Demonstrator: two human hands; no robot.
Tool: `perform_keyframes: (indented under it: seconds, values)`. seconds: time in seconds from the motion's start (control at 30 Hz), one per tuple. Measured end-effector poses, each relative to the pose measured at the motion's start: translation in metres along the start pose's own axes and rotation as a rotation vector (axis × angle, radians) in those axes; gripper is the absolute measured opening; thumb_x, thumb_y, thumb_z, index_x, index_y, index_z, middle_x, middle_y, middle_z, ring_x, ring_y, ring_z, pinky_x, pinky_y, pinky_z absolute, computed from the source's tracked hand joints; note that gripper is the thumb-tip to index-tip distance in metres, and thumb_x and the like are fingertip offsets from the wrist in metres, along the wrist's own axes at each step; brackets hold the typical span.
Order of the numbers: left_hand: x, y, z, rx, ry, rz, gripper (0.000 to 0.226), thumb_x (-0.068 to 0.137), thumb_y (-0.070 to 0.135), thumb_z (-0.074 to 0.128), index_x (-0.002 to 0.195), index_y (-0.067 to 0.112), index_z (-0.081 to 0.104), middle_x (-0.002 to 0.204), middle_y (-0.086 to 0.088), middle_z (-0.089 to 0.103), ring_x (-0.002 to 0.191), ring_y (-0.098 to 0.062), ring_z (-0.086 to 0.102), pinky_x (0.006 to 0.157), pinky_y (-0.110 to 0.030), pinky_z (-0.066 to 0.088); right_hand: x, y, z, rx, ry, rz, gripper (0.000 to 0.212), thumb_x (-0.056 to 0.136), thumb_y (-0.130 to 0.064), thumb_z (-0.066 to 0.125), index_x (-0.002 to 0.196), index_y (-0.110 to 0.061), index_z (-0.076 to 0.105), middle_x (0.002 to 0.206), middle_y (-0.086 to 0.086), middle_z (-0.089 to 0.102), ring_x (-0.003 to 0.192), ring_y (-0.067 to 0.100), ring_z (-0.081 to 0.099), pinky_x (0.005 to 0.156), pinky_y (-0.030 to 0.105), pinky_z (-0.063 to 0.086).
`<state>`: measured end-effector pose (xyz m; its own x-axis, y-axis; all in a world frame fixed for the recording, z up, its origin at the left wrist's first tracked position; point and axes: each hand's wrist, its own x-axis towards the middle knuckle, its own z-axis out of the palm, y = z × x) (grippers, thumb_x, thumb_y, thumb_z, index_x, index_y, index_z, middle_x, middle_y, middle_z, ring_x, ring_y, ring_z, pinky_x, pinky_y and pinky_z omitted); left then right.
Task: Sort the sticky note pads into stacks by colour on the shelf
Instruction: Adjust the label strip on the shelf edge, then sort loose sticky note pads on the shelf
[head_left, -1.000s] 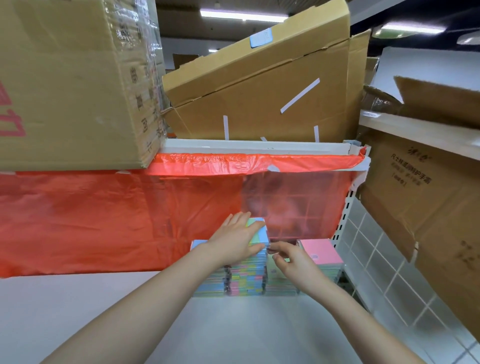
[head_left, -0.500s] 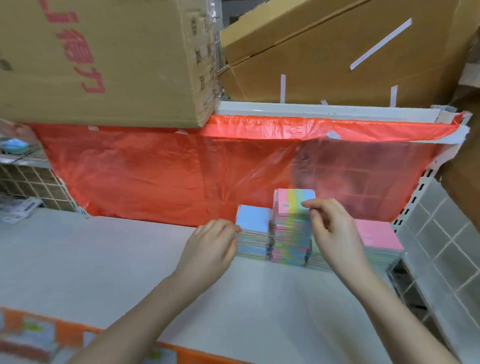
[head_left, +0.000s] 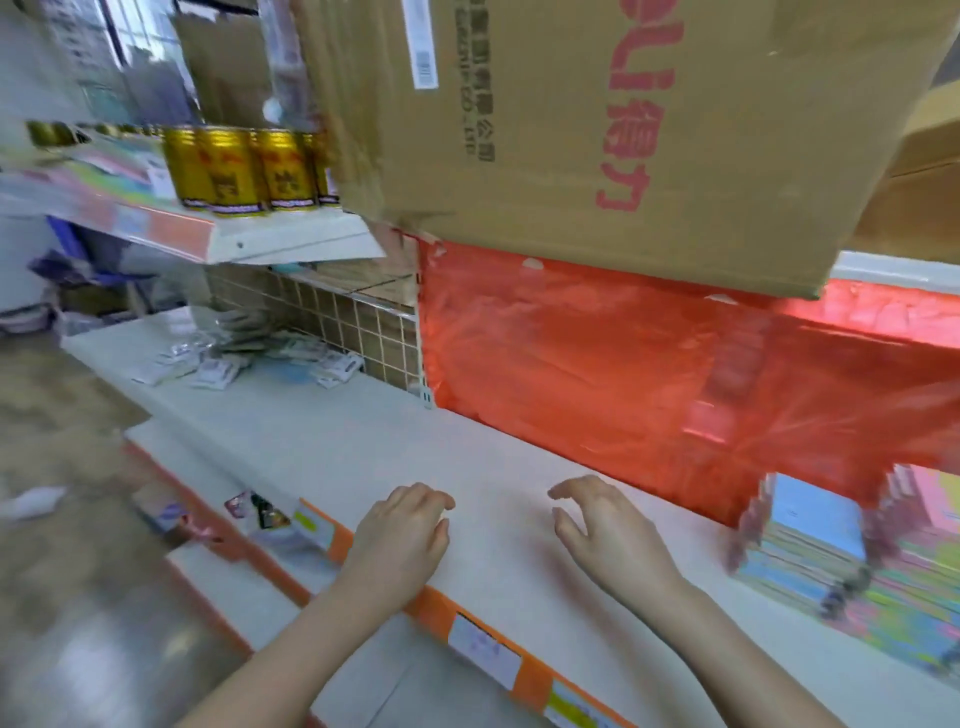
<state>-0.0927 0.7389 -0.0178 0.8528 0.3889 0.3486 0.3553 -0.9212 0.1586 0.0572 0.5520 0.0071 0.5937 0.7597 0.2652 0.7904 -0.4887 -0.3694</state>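
White shelf (head_left: 363, 441), two empty hands, left hand (head_left: 400, 540), right hand (head_left: 605, 535)

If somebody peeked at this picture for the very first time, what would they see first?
Probably the bright red plastic sheet hanging at the back of the white shelf, under a big cardboard box. Next, two bare hands, the left hand and right hand, held empty over the shelf's front part. Shiny gold cans stand on a higher shelf at the left, and colourful sticky note pads are stacked at the right.
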Motion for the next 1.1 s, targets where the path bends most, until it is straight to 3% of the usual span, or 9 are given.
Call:
perform_keyframes:
  seconds: [0.27,0.4,0.67,0.77,0.83,0.97,1.1]
  values:
    - [-0.038,-0.155,-0.04,0.081,-0.028,-0.122,0.035,0.073,0.034,0.036,0.082,0.028,0.069,0.076,0.012,0.063,0.067,-0.01,0.064,0.048,-0.024,0.05,0.074,-0.128,0.092,0.009,-0.114,-0.068,0.03,0.095,-0.031,0.041,0.124,-0.03,0.052,0.131,-0.014,0.05,0.123,0.008,0.044,0.091,0.029,0.043]
    - [-0.054,-0.221,-0.062,0.092,-0.044,-0.207,0.048,0.079,0.038,0.025,0.101,0.025,0.066,0.096,0.007,0.063,0.091,-0.016,0.061,0.069,-0.03,0.052,0.104,-0.19,0.127,0.015,-0.15,-0.136,0.031,0.095,-0.029,0.041,0.123,-0.03,0.052,0.13,-0.013,0.05,0.123,0.009,0.044,0.091,0.027,0.041]
    - [-0.074,-0.313,-0.082,0.071,0.03,-0.304,0.031,0.093,0.028,0.037,0.113,0.024,0.061,0.108,0.004,0.06,0.103,-0.018,0.057,0.083,-0.03,0.045,0.16,-0.276,0.185,0.024,-0.246,-0.265,0.029,0.097,-0.032,0.04,0.121,-0.029,0.054,0.127,-0.01,0.052,0.118,0.011,0.048,0.088,0.027,0.041]
    - [-0.073,-0.345,-0.075,0.016,0.012,-0.34,0.047,0.086,0.036,0.024,0.102,0.021,0.065,0.098,0.001,0.064,0.093,-0.022,0.061,0.076,-0.035,0.053,0.188,-0.304,0.206,0.019,-0.274,-0.304,0.029,0.098,-0.034,0.037,0.121,-0.028,0.054,0.126,-0.007,0.053,0.118,0.014,0.048,0.09,0.029,0.042]
    - [-0.068,-0.367,-0.074,0.01,-0.006,-0.359,0.056,0.084,0.041,0.017,0.108,0.02,0.064,0.105,0.0,0.064,0.099,-0.02,0.06,0.082,-0.036,0.053,0.211,-0.322,0.222,0.017,-0.288,-0.33,0.03,0.098,-0.035,0.037,0.121,-0.027,0.054,0.125,-0.006,0.054,0.117,0.015,0.049,0.09,0.03,0.043]
    - [-0.044,-0.423,-0.076,0.024,-0.018,-0.371,0.035,0.098,0.029,0.037,0.128,0.022,0.053,0.127,0.004,0.055,0.12,-0.015,0.049,0.099,-0.027,0.041,0.27,-0.351,0.259,0.02,-0.295,-0.384,0.031,0.097,-0.032,0.039,0.123,-0.026,0.053,0.125,-0.004,0.053,0.116,0.016,0.049,0.089,0.031,0.044]
    - [-0.009,-0.483,-0.08,0.054,-0.088,-0.388,0.034,0.097,0.026,0.041,0.129,0.024,0.051,0.124,0.004,0.056,0.118,-0.014,0.048,0.097,-0.026,0.04,0.331,-0.372,0.292,0.016,-0.32,-0.385,0.033,0.096,-0.03,0.044,0.127,-0.024,0.049,0.128,-0.003,0.049,0.12,0.017,0.045,0.092,0.032,0.042]
